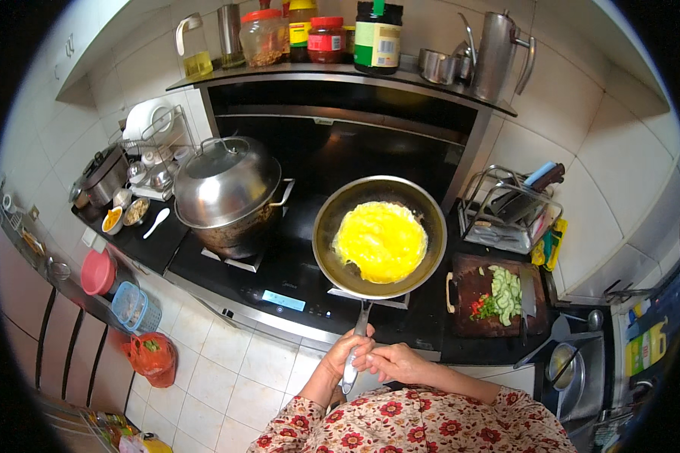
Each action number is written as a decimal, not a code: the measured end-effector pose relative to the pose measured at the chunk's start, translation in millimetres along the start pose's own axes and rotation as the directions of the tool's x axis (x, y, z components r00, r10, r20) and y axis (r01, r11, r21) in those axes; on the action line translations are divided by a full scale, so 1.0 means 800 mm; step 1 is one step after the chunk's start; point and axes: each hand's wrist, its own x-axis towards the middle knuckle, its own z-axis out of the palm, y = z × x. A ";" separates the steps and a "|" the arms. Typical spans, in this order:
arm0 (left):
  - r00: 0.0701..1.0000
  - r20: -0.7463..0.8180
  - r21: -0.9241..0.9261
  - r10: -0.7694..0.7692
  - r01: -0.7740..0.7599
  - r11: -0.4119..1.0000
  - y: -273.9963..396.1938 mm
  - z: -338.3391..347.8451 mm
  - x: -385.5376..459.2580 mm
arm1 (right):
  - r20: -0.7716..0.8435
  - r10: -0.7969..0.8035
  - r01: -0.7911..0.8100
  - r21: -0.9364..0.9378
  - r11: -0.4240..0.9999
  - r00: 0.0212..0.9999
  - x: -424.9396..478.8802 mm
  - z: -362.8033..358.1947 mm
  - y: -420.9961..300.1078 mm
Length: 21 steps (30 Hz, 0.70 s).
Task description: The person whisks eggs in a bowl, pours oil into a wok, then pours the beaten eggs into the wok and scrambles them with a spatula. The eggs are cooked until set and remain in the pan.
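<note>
A round frying pan [324,249] with cooking egg [381,242] spread over its bottom sits at the right burner of the black gas stove [311,212]. My left hand [347,350] is closed around the pan's metal handle [362,317]. Close beside it, my right hand [390,362] touches the handle area and my left fingers; whether it grips the handle is hard to tell. Right of the pan, a wooden cutting board [466,272] bears sliced green vegetable [505,294], chopped red and green pieces [483,307] and a cleaver [527,294].
A lidded wok [226,187] stands on the left burner. Small bowls [136,210] and a white spoon [156,222] lie left of it. A knife rack [510,209] stands behind the board, a sink [589,374] at lower right. Jars [326,41] line the shelf above.
</note>
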 end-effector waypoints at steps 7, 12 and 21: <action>0.999 -0.042 0.016 -0.005 0.005 1.000 0.000 0.009 0.001 | -0.008 -0.004 0.003 -0.052 0.999 1.000 0.007 0.006 0.009; 0.998 -0.062 0.002 -0.012 0.012 1.000 0.001 0.005 0.000 | -0.013 -0.022 0.022 -0.024 0.999 1.000 0.007 0.006 -0.004; 1.000 -0.024 -0.027 -0.009 0.009 1.000 0.003 0.003 0.001 | -0.014 -0.070 0.070 -0.003 0.998 0.997 0.008 0.004 0.008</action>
